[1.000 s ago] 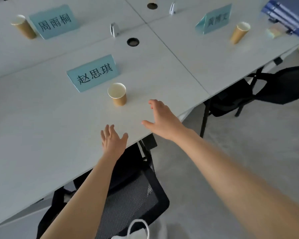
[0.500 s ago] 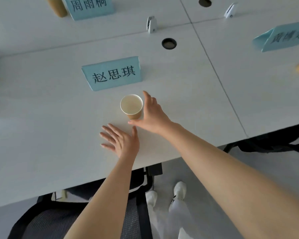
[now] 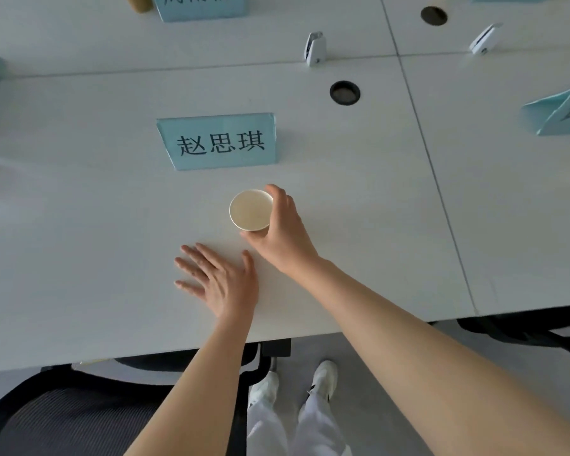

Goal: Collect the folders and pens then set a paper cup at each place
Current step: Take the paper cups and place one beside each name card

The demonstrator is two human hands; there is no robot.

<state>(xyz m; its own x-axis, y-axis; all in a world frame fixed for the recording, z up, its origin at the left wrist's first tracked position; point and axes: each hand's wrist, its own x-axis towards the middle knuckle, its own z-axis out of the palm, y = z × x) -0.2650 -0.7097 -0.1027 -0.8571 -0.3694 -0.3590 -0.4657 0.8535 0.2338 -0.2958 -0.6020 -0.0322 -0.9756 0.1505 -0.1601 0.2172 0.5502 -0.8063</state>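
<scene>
Soft, even daylight falls on the white table [image 3: 79, 225], which looks pale and slightly washed out. Shadows are faint (a thin one hugs the left hand [image 3: 222, 284]). The table's seams bow with wide-angle distortion, and the far corners and nearest forearm look slightly blurred.

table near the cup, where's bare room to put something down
Bare table left of the left hand, and right of the right hand up to the seam. Crowded between name card, cup and both hands.
</scene>
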